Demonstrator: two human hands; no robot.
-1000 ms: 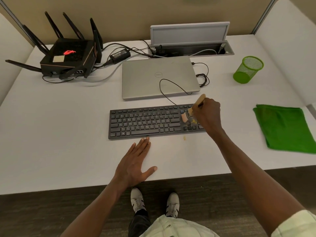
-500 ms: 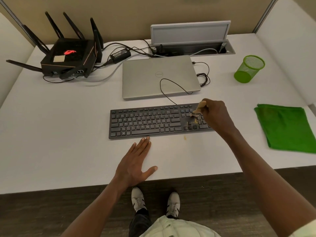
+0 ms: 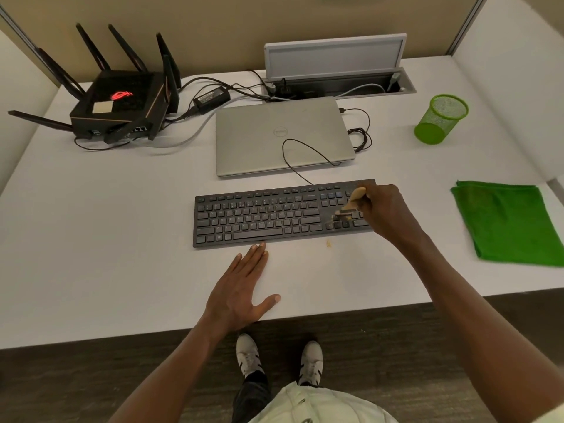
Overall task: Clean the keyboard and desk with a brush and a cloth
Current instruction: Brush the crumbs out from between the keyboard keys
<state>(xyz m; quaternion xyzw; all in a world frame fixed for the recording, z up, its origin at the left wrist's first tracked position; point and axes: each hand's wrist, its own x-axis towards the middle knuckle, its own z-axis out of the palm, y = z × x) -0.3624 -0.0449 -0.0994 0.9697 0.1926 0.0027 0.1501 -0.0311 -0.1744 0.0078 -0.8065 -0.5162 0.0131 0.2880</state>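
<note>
Head view: right hand [image 3: 385, 209] fingers clamped on brush [image 3: 351, 204], working the keyboard [image 3: 259, 218] right end. Left hand [image 3: 241, 288] lies flat, fingers straight, on desk [image 3: 106, 254]. Crumbs [image 3: 328, 243] remain; cloth [image 3: 509, 221] lies unused at right.

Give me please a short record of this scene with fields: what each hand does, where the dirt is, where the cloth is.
right hand: right hand grips the brush, bristles on the right end of the keyboard
left hand: left hand rests flat on the desk, fingertips at the keyboard's near edge
dirt: crumbs on the desk just in front of the keyboard
cloth: green cloth lies unused to the right
</note>
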